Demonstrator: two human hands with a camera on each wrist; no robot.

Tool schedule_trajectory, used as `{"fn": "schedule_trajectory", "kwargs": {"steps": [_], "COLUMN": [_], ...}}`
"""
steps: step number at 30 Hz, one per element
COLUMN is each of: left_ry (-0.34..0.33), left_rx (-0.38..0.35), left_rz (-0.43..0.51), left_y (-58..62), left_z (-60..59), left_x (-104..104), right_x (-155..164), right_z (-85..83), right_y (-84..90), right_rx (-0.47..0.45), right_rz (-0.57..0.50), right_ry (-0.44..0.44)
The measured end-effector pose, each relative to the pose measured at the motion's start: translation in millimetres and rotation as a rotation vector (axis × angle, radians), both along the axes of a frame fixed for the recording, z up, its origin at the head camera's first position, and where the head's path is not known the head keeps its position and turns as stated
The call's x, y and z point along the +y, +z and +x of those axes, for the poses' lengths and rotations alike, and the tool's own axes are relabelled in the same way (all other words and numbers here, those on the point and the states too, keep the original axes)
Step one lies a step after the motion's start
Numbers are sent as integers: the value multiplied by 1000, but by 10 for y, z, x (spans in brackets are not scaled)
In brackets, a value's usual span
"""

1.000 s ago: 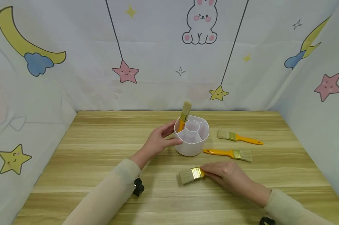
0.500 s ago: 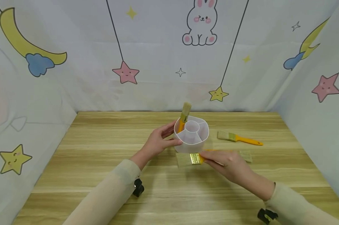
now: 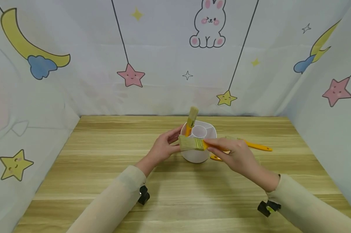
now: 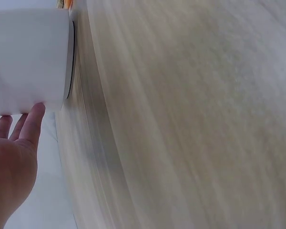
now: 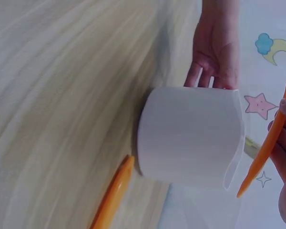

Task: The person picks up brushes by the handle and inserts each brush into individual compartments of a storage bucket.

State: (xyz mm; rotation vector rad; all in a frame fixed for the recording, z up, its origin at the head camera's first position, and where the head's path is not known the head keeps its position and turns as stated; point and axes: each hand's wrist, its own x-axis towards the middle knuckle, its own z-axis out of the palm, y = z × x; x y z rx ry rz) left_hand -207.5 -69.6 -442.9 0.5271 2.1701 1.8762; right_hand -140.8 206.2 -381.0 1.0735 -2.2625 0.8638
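Note:
A white round divided holder stands on the table, with a small central cup and side compartments. My left hand holds its left side, thumb in front and fingers farther back. In the left wrist view fingertips meet its smooth wall. One paintbrush stands bristles up, leaning in the left compartment. My right hand pinches the orange handle of another paintbrush. That brush is raised and roughly level, bristles pointing left, and covers part of the holder's front in the head view.
Two more paintbrushes lie right of the holder: one shows its orange handle, the nearer one mostly hidden under my right hand. A patterned white curtain borders the wooden table behind and at the sides.
My right hand has lifted its paintbrush from near the tabletop and carried it away from me, to in front of the holder. The left hand and the holder have stayed in place.

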Motion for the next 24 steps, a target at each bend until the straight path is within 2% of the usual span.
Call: {"fn": "schedule_trajectory", "kwargs": {"steps": [9, 16, 20, 24], "left_ry": [-31, -36, -33, -23], "left_rx": [-8, 40, 43, 42], "left_rz": [12, -6, 0, 2], "left_y": [6, -9, -6, -8], "left_z": [-2, -4, 4, 8], "left_x": [-5, -7, -10, -8], "right_x": [-196, -323, -386, -461], "right_z": [-151, -261, -337, -406], "right_y": [183, 272, 288, 293], "right_rx": [-172, -377, -500, -562], "right_rz": [-144, -269, -364, -421], "right_ry": [-54, -93, -80, -71]}}
